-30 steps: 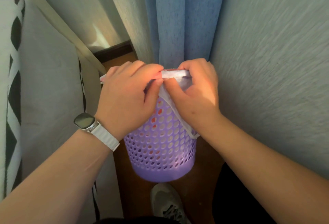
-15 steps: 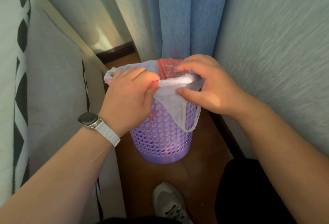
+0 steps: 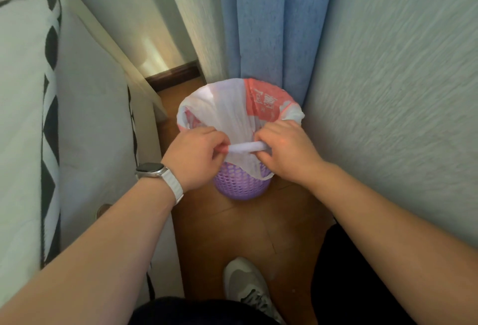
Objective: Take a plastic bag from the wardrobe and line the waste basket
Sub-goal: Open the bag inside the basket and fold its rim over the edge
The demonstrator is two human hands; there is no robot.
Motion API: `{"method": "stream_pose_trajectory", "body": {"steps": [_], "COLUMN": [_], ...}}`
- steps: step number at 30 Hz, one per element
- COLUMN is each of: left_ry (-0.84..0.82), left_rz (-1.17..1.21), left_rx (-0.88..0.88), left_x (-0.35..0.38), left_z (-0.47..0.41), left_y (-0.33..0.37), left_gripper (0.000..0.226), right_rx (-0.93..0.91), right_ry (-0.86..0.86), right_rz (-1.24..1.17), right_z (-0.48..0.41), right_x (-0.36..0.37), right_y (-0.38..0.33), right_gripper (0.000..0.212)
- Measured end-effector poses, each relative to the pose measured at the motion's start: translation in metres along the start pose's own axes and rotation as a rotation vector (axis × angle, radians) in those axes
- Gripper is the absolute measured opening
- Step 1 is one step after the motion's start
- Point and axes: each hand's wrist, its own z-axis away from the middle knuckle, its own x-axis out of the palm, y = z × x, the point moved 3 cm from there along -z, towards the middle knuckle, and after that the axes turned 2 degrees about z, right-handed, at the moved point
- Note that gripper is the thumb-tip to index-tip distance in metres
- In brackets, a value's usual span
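White-and-red plastic bag (image 3: pixel 230 115) drapes over the mouth of the lilac waste basket (image 3: pixel 239 186), its near edge rolled into a band stretched between the fingers. The left hand (image 3: pixel 198 155) and right hand (image 3: pixel 287 149) each curl their fingers round one end of that band, pinching it at the basket's near rim. Beyond the fingers hangs a blue curtain (image 3: pixel 266 27); nearer than them, a grey shoe (image 3: pixel 243 286) on the floor.

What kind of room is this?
Probably a bedroom corner: white bedding with a black zigzag pattern, a long blue fabric curtain, and a purple perforated plastic waste basket on a brown wooden floor.
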Motion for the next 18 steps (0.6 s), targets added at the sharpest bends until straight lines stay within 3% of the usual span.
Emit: {"method": "stream_pose_trajectory", "body": {"steps": [10, 18], "left_ry": [-0.038, -0.171], "left_rz": [0.017, 0.056], "left_rx": [-0.172, -0.241], "left_x": [0.036, 0.055], "left_z": [0.024, 0.038], "left_y": [-0.021, -0.032], "left_gripper": [0.011, 0.012], "right_rx": [-0.031, -0.120], "right_ry": [-0.053, -0.172], "right_rz": [0.065, 0.086], "right_z": [0.012, 0.021], "right_x": [0.055, 0.069], "right_y": [-0.009, -0.014], "right_gripper": [0.014, 0.012]}}
